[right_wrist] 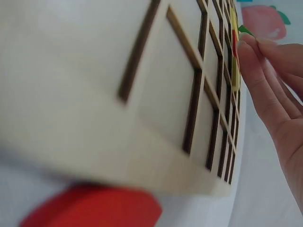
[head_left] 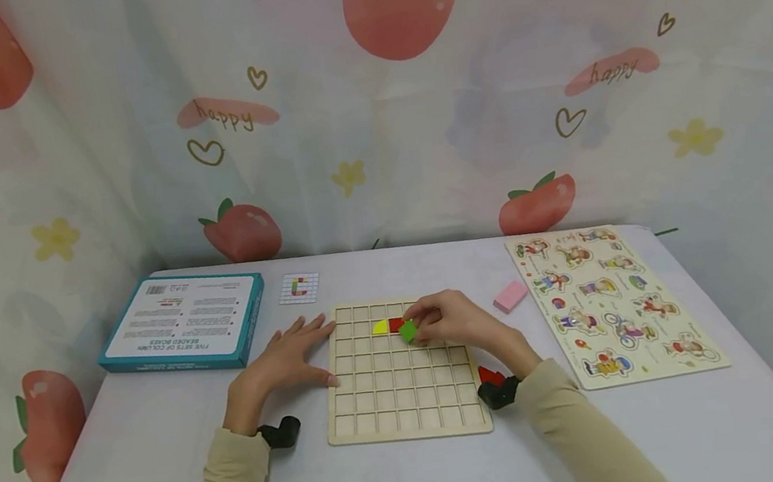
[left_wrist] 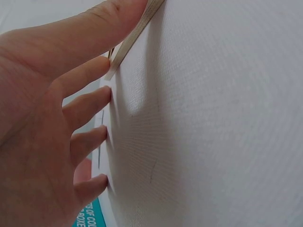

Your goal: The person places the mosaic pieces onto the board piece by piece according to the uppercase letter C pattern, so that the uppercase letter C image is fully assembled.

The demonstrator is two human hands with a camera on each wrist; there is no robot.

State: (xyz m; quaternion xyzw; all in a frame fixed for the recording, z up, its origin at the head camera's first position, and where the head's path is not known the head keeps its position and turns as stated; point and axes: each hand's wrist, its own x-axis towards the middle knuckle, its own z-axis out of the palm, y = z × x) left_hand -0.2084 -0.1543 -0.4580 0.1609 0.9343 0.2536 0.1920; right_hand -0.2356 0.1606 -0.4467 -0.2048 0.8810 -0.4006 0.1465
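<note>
A wooden grid board (head_left: 382, 402) lies flat on the white table. In its upper rows sit a yellow curved-edge piece (head_left: 381, 328) and a red square piece (head_left: 396, 325) side by side. My right hand (head_left: 454, 319) pinches a green piece (head_left: 408, 332) between thumb and fingers, just over the board beside the red one. My left hand (head_left: 289, 362) is spread, its thumb and a fingertip touching the board's left edge; in the left wrist view the other fingertips (left_wrist: 103, 132) rest on the tabletop. The right wrist view shows the green piece (right_wrist: 246, 31) at the fingertips.
A small pattern card (head_left: 300, 288) lies behind the board, with a teal-edged box (head_left: 180, 324) to its left. On the right are a pink block (head_left: 511, 296) and a picture puzzle board (head_left: 613, 306). Red pieces (head_left: 492, 377) lie near my right wrist.
</note>
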